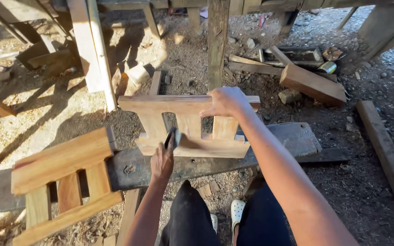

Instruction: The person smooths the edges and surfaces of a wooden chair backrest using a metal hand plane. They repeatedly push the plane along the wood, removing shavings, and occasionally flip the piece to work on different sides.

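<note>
A small wooden frame (160, 105) of two rails joined by three short slats stands on a dark plank bench (292, 136). My right hand (226, 101) grips its top rail near the right end. Lower down, my left hand (162, 161) holds a dark tool (170, 137) against the frame's lower rail; I cannot tell what kind of tool it is. A second, similar wooden frame (64, 159) lies on the left end of the bench.
A wooden post (217, 41) rises just behind the frame. Loose blocks and boards (312, 83) lie on the dirt at the right, and a long beam (388, 159) runs along the far right. My knees and white shoes (237, 212) are under the bench.
</note>
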